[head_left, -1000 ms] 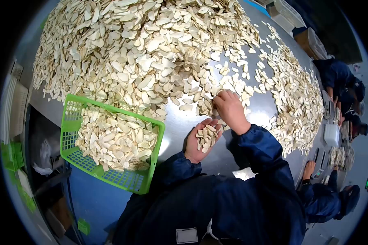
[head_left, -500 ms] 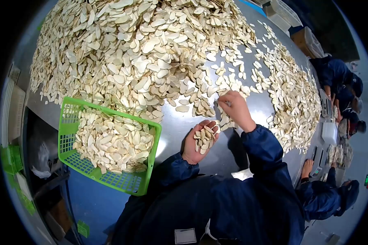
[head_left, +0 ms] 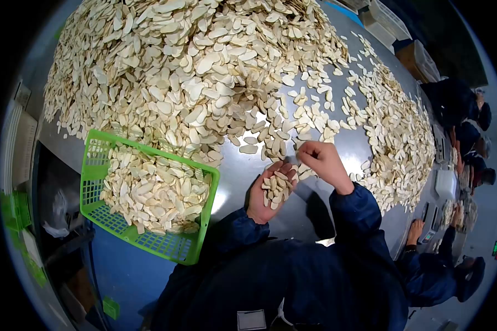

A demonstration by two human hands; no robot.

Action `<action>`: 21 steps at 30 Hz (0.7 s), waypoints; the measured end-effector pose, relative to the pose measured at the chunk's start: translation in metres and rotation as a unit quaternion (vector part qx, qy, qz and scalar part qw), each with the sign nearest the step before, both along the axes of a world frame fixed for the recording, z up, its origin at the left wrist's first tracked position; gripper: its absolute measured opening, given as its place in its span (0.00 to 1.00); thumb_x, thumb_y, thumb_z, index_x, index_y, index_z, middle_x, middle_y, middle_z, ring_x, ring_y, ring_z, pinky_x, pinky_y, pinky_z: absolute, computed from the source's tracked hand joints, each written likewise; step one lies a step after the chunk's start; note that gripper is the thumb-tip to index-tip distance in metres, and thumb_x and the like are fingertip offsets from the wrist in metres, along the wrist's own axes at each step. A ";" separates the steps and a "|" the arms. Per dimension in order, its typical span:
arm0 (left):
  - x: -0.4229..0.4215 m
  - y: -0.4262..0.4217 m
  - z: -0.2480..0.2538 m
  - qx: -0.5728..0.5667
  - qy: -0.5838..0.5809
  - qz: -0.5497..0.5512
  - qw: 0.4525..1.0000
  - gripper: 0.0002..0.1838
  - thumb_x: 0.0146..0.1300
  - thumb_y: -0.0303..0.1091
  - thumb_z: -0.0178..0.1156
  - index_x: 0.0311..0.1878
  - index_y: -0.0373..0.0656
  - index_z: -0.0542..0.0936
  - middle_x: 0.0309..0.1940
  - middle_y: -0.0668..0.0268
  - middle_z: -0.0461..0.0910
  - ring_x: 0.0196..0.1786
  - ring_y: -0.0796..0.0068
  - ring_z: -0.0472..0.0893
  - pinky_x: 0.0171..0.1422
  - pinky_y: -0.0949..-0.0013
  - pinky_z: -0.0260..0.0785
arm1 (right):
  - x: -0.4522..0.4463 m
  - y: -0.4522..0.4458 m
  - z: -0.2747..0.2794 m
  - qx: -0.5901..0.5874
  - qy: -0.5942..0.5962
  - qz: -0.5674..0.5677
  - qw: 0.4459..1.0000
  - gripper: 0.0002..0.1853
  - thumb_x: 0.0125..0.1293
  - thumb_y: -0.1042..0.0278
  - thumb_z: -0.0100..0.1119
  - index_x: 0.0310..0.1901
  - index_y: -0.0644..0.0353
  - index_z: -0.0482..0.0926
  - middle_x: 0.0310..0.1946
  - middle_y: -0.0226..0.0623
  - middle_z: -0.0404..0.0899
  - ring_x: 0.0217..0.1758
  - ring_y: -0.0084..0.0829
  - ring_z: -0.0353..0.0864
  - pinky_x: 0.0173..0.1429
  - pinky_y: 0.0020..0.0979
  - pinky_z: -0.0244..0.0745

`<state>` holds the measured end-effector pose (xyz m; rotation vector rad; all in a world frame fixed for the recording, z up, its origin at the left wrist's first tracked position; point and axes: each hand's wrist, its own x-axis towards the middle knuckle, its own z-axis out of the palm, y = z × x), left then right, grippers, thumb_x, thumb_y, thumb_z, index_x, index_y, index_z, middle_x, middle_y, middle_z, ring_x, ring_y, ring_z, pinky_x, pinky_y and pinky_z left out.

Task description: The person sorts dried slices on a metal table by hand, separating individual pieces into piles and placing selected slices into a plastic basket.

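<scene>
My left hand [head_left: 257,199] is palm up and cupped around a small heap of pale, oval dried slices [head_left: 277,189]. Just to its right, my right hand [head_left: 327,165] hovers low over loose slices on the metal table, thumb and fingers pinched together. Whatever may be between those fingertips is hidden. A green plastic basket [head_left: 132,237], partly filled with the same kind of slices [head_left: 154,190], sits tilted left of my left hand at the table edge.
A large mound of slices [head_left: 165,83] covers the far table, and a second spread [head_left: 400,132] lies to the right. Co-workers in dark blue [head_left: 433,278] stand along the right side near small scales [head_left: 429,231] and a white container [head_left: 445,183]. Shelving stands at the left.
My right hand has drawn slightly down towards me and turned its fingertips closer to the left hand. The left hand and its slices stay nearly still. A co-worker's arm at right has shifted.
</scene>
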<state>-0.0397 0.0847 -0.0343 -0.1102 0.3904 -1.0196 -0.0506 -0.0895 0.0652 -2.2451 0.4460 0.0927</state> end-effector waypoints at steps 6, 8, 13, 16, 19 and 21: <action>-0.004 0.003 -0.008 -0.054 -0.018 -0.030 0.998 0.18 0.74 0.42 0.40 0.53 0.46 0.76 0.50 0.62 0.78 0.54 0.61 0.77 0.58 0.53 0.72 | 0.016 0.017 -0.020 -0.055 -0.081 0.008 0.995 0.16 0.57 0.66 0.63 0.47 0.62 0.78 0.36 0.40 0.77 0.30 0.35 0.78 0.35 0.32 0.73; -0.007 0.002 -0.017 -0.044 -0.031 -0.030 0.998 0.17 0.74 0.42 0.40 0.52 0.45 0.76 0.48 0.62 0.79 0.52 0.61 0.78 0.56 0.54 0.72 | 0.021 0.028 -0.025 -0.129 -0.084 0.053 0.987 0.17 0.57 0.66 0.63 0.48 0.60 0.78 0.41 0.41 0.75 0.32 0.37 0.79 0.37 0.34 0.74; -0.011 0.000 -0.014 -0.041 -0.016 -0.049 0.998 0.16 0.73 0.40 0.41 0.51 0.44 0.75 0.45 0.63 0.78 0.48 0.63 0.77 0.53 0.58 0.73 | 0.029 0.009 -0.039 -0.062 -0.090 0.139 0.984 0.13 0.59 0.72 0.60 0.46 0.59 0.78 0.46 0.41 0.72 0.39 0.39 0.78 0.44 0.33 0.74; -0.014 0.000 -0.016 -0.044 -0.036 -0.060 0.997 0.16 0.73 0.41 0.41 0.52 0.44 0.74 0.45 0.64 0.78 0.48 0.66 0.77 0.54 0.59 0.72 | 0.027 -0.023 -0.037 0.029 -0.082 0.044 0.995 0.11 0.60 0.76 0.58 0.45 0.63 0.78 0.44 0.42 0.73 0.38 0.37 0.78 0.41 0.30 0.74; -0.018 -0.001 -0.016 -0.067 -0.029 -0.085 0.994 0.16 0.73 0.41 0.43 0.53 0.43 0.74 0.44 0.64 0.78 0.49 0.67 0.78 0.55 0.59 0.72 | 0.015 -0.045 -0.027 0.087 -0.038 -0.106 0.990 0.13 0.60 0.76 0.58 0.47 0.63 0.79 0.41 0.43 0.76 0.38 0.39 0.79 0.40 0.31 0.75; -0.020 -0.002 -0.016 -0.093 -0.043 -0.099 0.990 0.16 0.73 0.42 0.43 0.53 0.43 0.74 0.43 0.64 0.78 0.49 0.66 0.78 0.55 0.58 0.72 | 0.012 -0.042 -0.029 -0.166 -0.175 -0.051 0.969 0.11 0.59 0.74 0.59 0.45 0.63 0.79 0.41 0.42 0.77 0.39 0.41 0.79 0.41 0.34 0.75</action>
